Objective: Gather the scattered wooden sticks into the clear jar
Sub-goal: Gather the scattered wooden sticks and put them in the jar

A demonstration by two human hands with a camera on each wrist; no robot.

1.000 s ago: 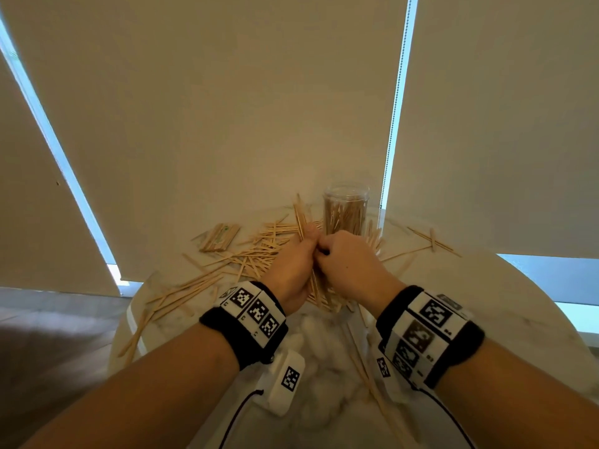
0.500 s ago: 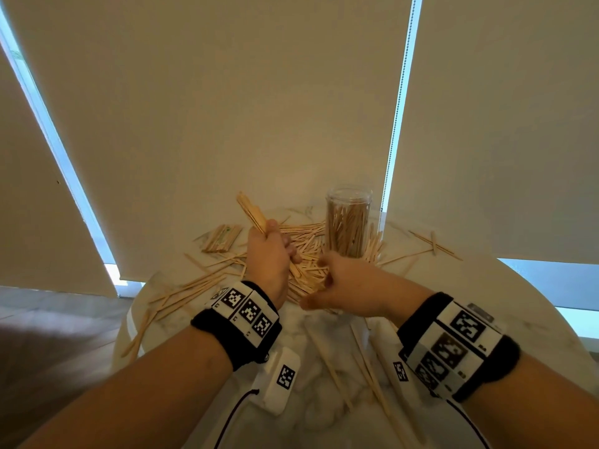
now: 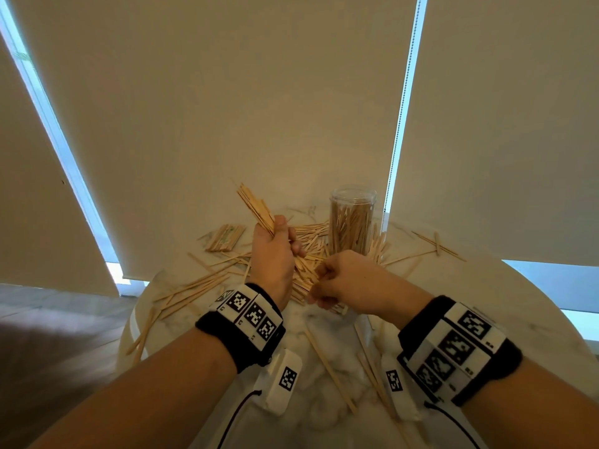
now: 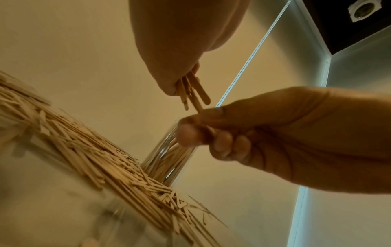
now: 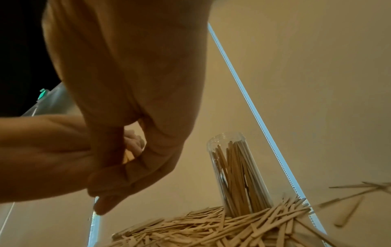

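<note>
My left hand grips a bundle of flat wooden sticks, tilted so its top end points up and left above the table. My right hand is just right of it with curled fingers, pinching the bundle's lower end. The clear jar stands upright behind my right hand, partly filled with sticks. A loose heap of sticks lies under both hands and against the jar's base. The left wrist view shows the stick ends coming out of my left fist into my right hand's fingers.
The round white marble table ends close on the left and right. A small stack of sticks lies at the back left. More sticks trail along the left edge, at the right and near me. Roller blinds stand behind the table.
My left hand has lifted the bundle up and to the left and tilted it. My right hand has come off the bundle's middle and now holds its lower end.
</note>
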